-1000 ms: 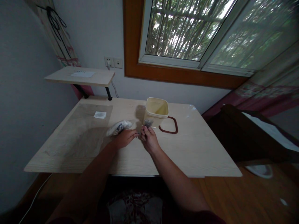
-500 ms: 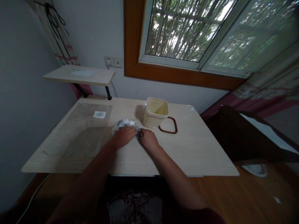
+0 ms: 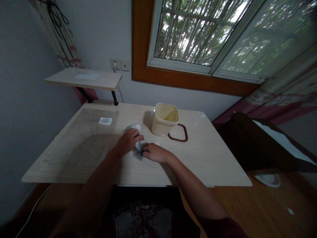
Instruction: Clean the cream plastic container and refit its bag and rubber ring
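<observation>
Indoors, pale desk point(image 3: 198, 158) below window point(image 3: 188, 36), left fingers point(image 3: 135, 133) and right fingers point(image 3: 147, 148) closed around plastic bag point(image 3: 138, 154)

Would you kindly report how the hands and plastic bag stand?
Left hand, grip curled over plastic bag; right hand at its crumpled end. Bag partly hidden. Tub and brown ring beyond, clear of both hands.

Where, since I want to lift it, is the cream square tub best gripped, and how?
Probably the near rim, from above: the cream square tub stands upright, its mouth open upward, so a pinch over the edge should hold, clear of the reddish-brown ring at its right.
</observation>
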### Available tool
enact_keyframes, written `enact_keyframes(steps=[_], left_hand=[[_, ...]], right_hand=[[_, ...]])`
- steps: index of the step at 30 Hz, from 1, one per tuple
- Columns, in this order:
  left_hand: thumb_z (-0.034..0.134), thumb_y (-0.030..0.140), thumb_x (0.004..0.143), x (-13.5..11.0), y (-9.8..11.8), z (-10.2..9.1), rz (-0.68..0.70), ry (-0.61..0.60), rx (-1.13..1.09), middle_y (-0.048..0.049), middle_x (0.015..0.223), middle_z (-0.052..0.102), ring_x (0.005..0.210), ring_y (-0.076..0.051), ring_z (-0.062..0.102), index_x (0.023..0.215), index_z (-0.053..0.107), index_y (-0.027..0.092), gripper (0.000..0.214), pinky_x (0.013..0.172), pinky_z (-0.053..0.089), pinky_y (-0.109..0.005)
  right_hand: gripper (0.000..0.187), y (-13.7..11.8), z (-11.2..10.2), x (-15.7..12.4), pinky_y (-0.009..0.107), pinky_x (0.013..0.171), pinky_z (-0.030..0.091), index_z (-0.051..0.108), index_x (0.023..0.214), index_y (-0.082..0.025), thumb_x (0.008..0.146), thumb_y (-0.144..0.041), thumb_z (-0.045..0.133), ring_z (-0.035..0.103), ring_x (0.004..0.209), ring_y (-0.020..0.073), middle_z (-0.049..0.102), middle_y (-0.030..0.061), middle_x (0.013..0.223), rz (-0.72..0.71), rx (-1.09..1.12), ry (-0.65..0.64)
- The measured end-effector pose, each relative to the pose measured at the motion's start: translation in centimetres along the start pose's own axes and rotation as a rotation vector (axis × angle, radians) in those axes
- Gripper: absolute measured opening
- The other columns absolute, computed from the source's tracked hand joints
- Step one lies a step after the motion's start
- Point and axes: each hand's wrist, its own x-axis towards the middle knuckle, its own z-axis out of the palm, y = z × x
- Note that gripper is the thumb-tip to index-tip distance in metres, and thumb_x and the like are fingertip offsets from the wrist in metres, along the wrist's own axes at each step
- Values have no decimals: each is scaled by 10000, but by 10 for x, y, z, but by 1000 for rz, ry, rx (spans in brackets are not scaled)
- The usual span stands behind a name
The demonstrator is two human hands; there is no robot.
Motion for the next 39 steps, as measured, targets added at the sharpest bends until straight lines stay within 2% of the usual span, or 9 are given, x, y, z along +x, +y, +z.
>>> enact_keyframes(steps=[3, 10, 15, 18, 23, 26, 28, 32, 39], left_hand=[[507, 309, 983, 0, 0, 3, 7, 1, 14, -64, 871, 583, 865, -206, 516, 1022, 686, 193, 217, 790, 406, -345], [485, 288, 982, -1, -4, 6, -61, 34, -91, -86, 988, 615, 972, -234, 531, 1191, 641, 201, 275, 873, 440, -382], [511, 239, 929, -3, -5, -4, -121, 195, -180, -122, 1220, 566, 1195, -272, 472, 1345, 540, 219, 417, 1081, 361, -492], [488, 216, 923, -7, -8, -11, -213, 277, -243, -109, 1176, 577, 1160, -261, 495, 1274, 583, 229, 365, 1040, 397, -481], [550, 365, 928, -10, -8, -16, -222, 205, -532, -91, 1097, 594, 953, -207, 578, 1266, 592, 217, 371, 846, 498, -358], [713, 415, 825, -6, -4, -14, -241, 118, -533, -103, 1136, 613, 981, -225, 600, 1292, 574, 218, 526, 845, 506, -354], [718, 368, 832, -4, -3, -11, -243, 101, -516, -101, 1117, 640, 1018, -232, 610, 1251, 606, 220, 458, 874, 502, -361], [640, 279, 891, -3, -8, -6, -266, 136, -517, -59, 940, 670, 900, -185, 639, 993, 701, 203, 141, 831, 507, -320], [629, 246, 867, 0, -13, -7, -425, 230, -520, -29, 835, 663, 793, -162, 634, 815, 702, 201, 100, 764, 508, -296]], right_hand=[[325, -7, 9, 4, 263, 598, 375, 641, 594, -200, 879, -351, 601, 487, 577, 135, 590, -9, 598, 32, 169, -89], [537, 0, 34, 17, 246, 447, 234, 634, 630, -185, 861, -664, 559, 363, 441, 97, 447, -42, 462, 273, 669, -28], [455, 8, 34, 27, 240, 410, 134, 575, 664, -178, 767, -607, 685, 268, 407, 65, 424, -65, 466, 367, 1059, 214], [418, 11, 31, 33, 228, 406, 113, 530, 662, -188, 743, -544, 734, 237, 410, 53, 411, -76, 471, 376, 1220, 360], [393, 18, 28, 41, 209, 390, 106, 557, 688, -175, 715, -517, 751, 235, 401, 43, 447, -66, 481, 408, 1263, 438], [376, 20, 28, 45, 201, 387, 108, 578, 717, -166, 709, -501, 751, 241, 395, 43, 434, -74, 472, 446, 1248, 452], [367, 19, 28, 46, 198, 387, 106, 584, 725, -161, 721, -491, 744, 240, 392, 39, 436, -75, 474, 449, 1239, 443], [394, 17, 26, 45, 196, 382, 90, 615, 784, -143, 747, -516, 737, 219, 389, 30, 494, -59, 513, 452, 1232, 398], [394, 23, 28, 45, 194, 365, 78, 634, 810, -134, 778, -516, 727, 211, 389, 26, 532, -43, 565, 491, 1221, 347]])
